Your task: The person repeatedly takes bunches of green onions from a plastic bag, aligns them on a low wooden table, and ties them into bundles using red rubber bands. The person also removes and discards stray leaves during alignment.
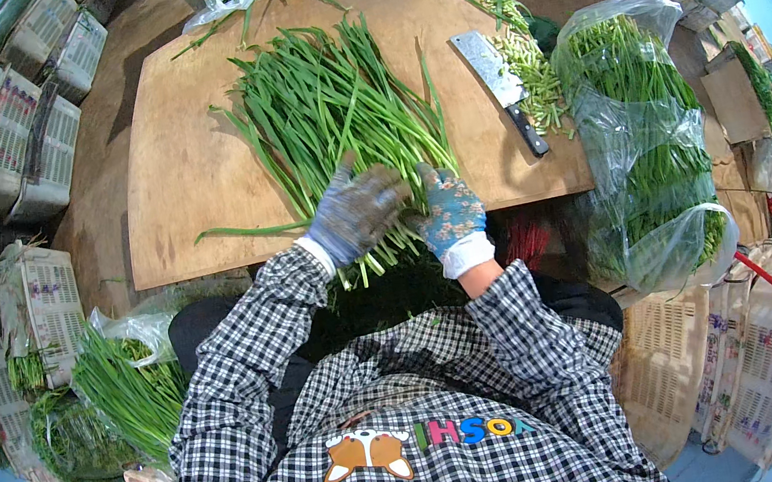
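A loose bunch of garlic chives (327, 100) lies fanned out on the wooden board (185, 151), leaf tips pointing away from me. My left hand (360, 211), in a soiled blue-grey glove, is laid across the stalks near their cut ends, its fingers curved over them. From the right side, my right hand (455, 210), in a blue flowered glove, presses against the same stalks, with some fingers hidden. Pale stalk ends (371, 266) stick out past the board's near edge, below my hands. One stray leaf (250, 230) extends left from my left wrist.
A cleaver (496, 75) with a black handle lies right of the bunch, beside chopped stalk pieces (534, 77). Plastic-wrapped greens (657, 148) stand along the board's right edge. More chives (130, 384) are at my left. Plastic crates (55, 305) surround the workplace.
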{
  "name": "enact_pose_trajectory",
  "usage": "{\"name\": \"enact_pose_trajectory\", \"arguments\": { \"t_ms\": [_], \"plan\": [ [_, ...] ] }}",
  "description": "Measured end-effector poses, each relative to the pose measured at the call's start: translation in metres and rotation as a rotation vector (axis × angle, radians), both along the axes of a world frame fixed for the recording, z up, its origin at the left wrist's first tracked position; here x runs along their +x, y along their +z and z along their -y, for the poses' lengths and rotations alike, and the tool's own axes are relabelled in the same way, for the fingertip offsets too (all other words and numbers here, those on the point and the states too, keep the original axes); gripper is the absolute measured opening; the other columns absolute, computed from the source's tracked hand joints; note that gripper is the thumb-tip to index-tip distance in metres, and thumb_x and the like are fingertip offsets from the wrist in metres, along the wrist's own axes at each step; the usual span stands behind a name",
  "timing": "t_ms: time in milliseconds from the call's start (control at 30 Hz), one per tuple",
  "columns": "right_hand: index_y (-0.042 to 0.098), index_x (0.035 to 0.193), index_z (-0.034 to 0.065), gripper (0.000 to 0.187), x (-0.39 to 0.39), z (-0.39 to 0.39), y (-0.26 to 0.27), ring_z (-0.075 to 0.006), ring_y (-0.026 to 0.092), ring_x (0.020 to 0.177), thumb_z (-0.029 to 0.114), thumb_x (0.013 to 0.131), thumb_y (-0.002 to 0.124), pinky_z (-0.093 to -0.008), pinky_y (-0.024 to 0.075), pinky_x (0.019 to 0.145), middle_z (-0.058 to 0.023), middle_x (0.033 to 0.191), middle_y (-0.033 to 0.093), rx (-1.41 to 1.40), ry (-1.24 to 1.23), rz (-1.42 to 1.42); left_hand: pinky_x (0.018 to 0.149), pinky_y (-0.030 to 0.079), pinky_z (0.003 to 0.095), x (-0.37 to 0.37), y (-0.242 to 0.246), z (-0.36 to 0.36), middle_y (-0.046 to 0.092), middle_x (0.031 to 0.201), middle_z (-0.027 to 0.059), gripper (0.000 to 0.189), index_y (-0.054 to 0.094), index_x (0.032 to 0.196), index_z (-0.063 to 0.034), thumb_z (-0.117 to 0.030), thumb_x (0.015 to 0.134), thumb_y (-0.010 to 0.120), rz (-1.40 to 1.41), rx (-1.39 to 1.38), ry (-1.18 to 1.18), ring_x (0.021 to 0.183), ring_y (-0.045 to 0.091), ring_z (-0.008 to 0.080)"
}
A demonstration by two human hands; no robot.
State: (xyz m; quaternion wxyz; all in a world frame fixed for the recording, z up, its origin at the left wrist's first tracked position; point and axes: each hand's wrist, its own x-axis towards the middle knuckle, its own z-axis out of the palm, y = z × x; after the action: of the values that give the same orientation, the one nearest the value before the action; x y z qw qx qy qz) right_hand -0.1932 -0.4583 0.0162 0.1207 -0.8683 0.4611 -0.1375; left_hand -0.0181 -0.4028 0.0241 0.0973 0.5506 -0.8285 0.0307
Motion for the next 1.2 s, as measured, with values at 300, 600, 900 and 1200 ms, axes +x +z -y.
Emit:
{"name": "enact_pose_trajectory", "arguments": {
  "t_ms": [300, 600, 900, 1200],
  "plan": [
    [0.050, 0.117, 0.0083, 0.045, -0.032, 0.035, -0.023, -0.0242, 0.057, 0.095, 0.004, 0.074, 0.062, -0.0327, 0.0464, 0.080, -0.0120, 0.107, 0.057, 0.465, -0.077, 0.400, 0.105, 0.014, 0.0522, 0.003, -0.001, -0.014, 0.053, 0.116, 0.0049, 0.027, 0.058, 0.105, -0.0144, -0.025, 0.082, 0.048, 0.034, 0.125, -0.015, 0.114, 0.045, 0.0225],
    [0.059, 0.099, 0.0139, 0.029, -0.022, 0.036, -0.008, -0.0259, 0.059, 0.080, 0.009, 0.070, 0.060, -0.0357, 0.0481, 0.068, -0.0099, 0.085, 0.059, -0.048, 0.028, -0.132, 0.105, 0.012, 0.0512, -0.024, -0.002, 0.021, 0.050, 0.119, 0.0061, 0.032, 0.055, 0.110, -0.0175, -0.031, 0.084, 0.044, 0.017, -0.011, 0.006, 0.117, 0.041, 0.0234],
    [0.059, 0.080, 0.0109, 0.010, -0.022, 0.040, -0.015, -0.0238, 0.058, 0.071, 0.012, 0.071, 0.056, -0.0346, 0.0463, 0.061, -0.0078, 0.072, 0.056, -0.413, 0.124, -0.143, 0.105, 0.015, 0.0481, -0.016, 0.010, 0.026, 0.052, 0.115, 0.0035, 0.024, 0.056, 0.103, -0.0155, -0.025, 0.083, 0.048, 0.031, 0.135, 0.103, 0.116, 0.042, 0.0208],
    [0.058, 0.073, 0.0136, 0.009, -0.036, 0.027, -0.017, -0.0248, 0.056, 0.067, 0.021, 0.068, 0.060, -0.0369, 0.0439, 0.058, -0.0058, 0.069, 0.056, -0.293, 0.164, -0.085, 0.104, 0.020, 0.0457, -0.025, -0.001, 0.082, 0.047, 0.124, 0.0021, 0.035, 0.050, 0.119, -0.0208, -0.031, 0.087, 0.043, 0.212, 0.332, 0.022, 0.120, 0.039, 0.0219]
  ]
}}
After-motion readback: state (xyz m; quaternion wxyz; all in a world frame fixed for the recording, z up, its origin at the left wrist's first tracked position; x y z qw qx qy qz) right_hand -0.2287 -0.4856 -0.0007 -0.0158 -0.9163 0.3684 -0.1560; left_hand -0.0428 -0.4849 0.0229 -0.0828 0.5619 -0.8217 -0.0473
